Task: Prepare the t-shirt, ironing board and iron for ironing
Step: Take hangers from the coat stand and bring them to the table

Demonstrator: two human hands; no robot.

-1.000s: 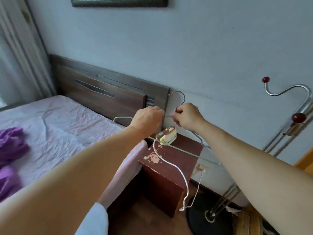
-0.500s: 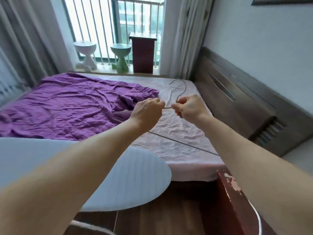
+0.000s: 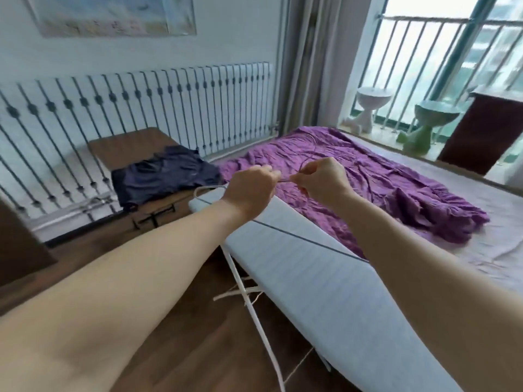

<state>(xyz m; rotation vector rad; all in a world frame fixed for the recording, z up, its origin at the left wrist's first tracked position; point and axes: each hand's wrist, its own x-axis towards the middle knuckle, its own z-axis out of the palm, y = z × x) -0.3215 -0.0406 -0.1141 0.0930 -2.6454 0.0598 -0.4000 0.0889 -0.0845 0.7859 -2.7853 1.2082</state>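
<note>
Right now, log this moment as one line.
left hand: gripping wire hanger | right hand: gripping same hanger | ironing board: set up beside bed | dark garment: on wooden box | iron: unseen

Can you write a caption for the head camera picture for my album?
Both hands, left hand and right hand, hold a thin wire hanger above the pale blue ironing board.

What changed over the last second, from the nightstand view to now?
The person turned away from the headboard and nightstand, past the bed, to face the ironing board and the radiator wall. A dark garment on a wooden table is now in view; the iron on the nightstand is out of view. Unchanged: the left hand and right hand keep holding the wire hanger up in front.
</note>
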